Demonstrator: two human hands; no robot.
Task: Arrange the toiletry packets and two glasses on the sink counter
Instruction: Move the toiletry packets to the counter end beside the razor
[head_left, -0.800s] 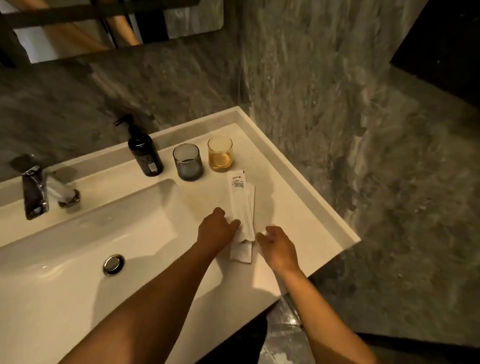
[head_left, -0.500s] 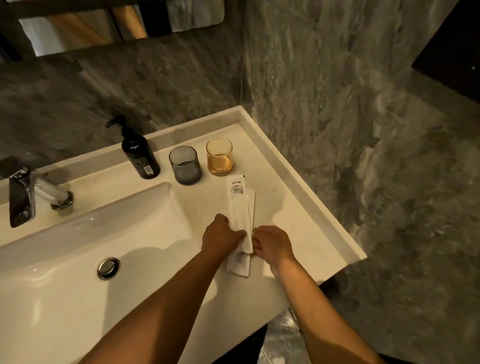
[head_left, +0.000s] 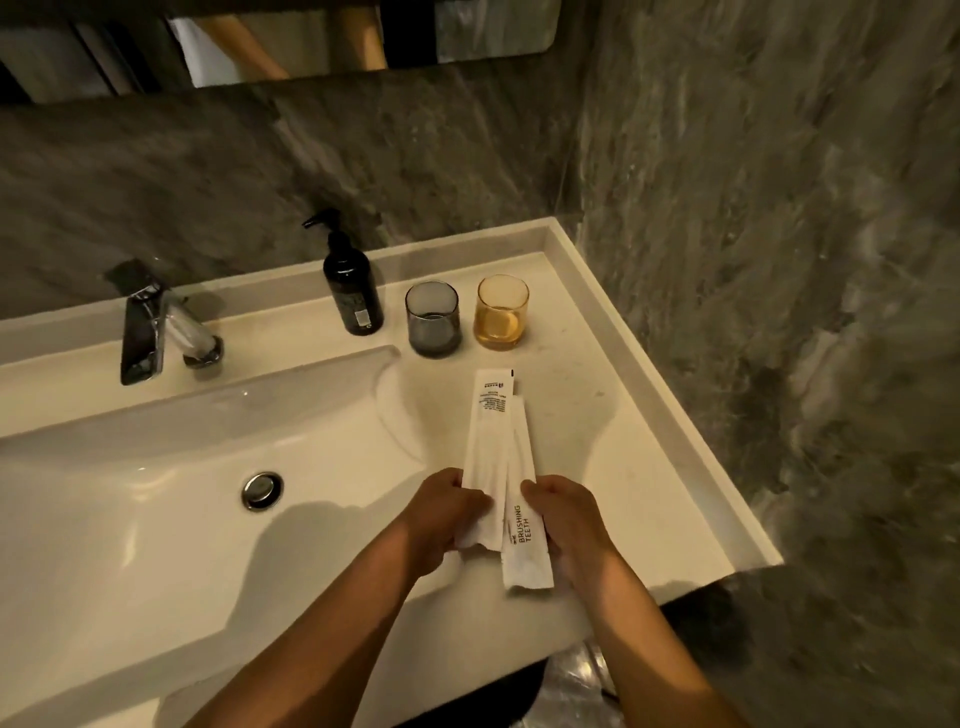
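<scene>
Sink counter (head_left: 597, 395): smooth cream-white surface with a raised rim, set in a corner of rough grey stone-look wall.

Toiletry packets, two, long flat white paper sleeves, lying side by side lengthwise on the counter to the right of the basin (head_left: 156, 519), overlapping along one edge. Left packet (head_left: 488, 441): small black print at its far end, near end crumpled. Right packet (head_left: 524, 540): printed "BRUSHING TEETH", near end reaching close to the counter's front edge.

Left hand (head_left: 441, 519): fingers curled, gripping the left packet's near end. Right hand (head_left: 571, 525): fingers bent, thumb pressing the right packet's outer edge.

Grey glass (head_left: 432, 318): smoky, round, straight-sided, upright; contents cannot be told. Amber glass (head_left: 501, 310): same shape, yellow-tinted; liquid or only tint cannot be told. The two stand just beside each other at the back, beyond the packets.

Pump bottle (head_left: 351, 283): glossy black, cylindrical, left of the grey glass.

Faucet (head_left: 150, 327): shiny chrome, angular. Drain (head_left: 262, 489): round metal.
</scene>
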